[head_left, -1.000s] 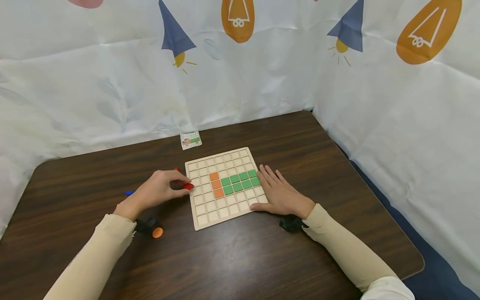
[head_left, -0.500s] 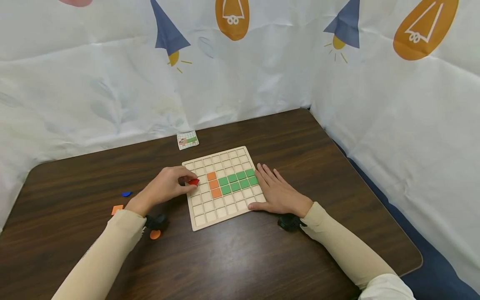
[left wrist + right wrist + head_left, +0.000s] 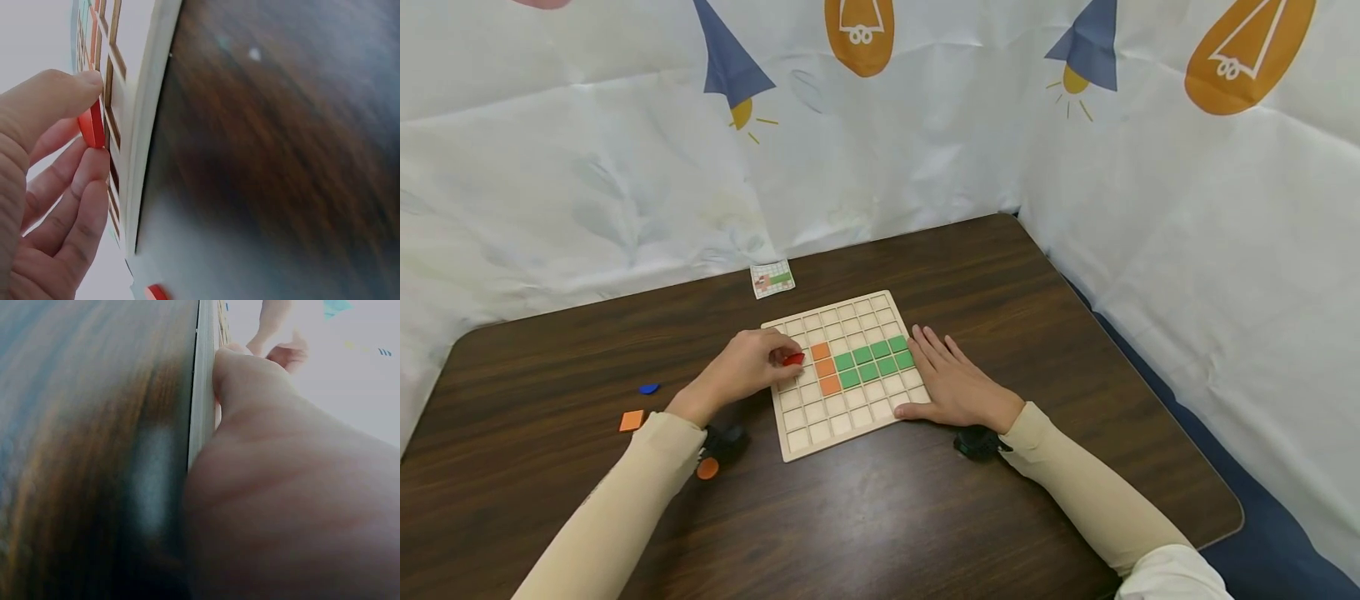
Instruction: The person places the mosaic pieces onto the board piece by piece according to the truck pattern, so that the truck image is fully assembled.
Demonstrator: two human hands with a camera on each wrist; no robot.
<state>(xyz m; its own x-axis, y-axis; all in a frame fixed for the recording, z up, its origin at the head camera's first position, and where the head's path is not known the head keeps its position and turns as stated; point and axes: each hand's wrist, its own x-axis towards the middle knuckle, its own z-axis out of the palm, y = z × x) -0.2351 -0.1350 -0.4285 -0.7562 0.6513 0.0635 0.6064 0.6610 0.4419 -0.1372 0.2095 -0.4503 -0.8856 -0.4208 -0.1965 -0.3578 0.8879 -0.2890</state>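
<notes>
In the head view a wooden grid board (image 3: 800, 440) lies on the table, with a column of orange square tiles (image 3: 825, 367) and two rows of green square tiles (image 3: 868, 372) in its cells. My left hand (image 3: 747, 367) pinches a small red tile (image 3: 793, 359) between thumb and fingers over the board's left part. Up close in the left wrist view, that red tile (image 3: 94, 130) stands tilted at the cells; its full outline is hidden by the fingers. My right hand (image 3: 962, 390) rests with straight fingers on the board's right edge.
Left of the board lie a blue half-round piece (image 3: 649, 388), an orange square tile (image 3: 632, 421) and an orange round piece (image 3: 707, 468). Another red piece (image 3: 156, 292) shows on the table in the left wrist view. A printed pattern card (image 3: 772, 280) lies behind the board.
My left hand has moved right, from the board's left edge to over its left cells, still pinching the red tile. The orange square on the table has come into sight. My right hand stays put.
</notes>
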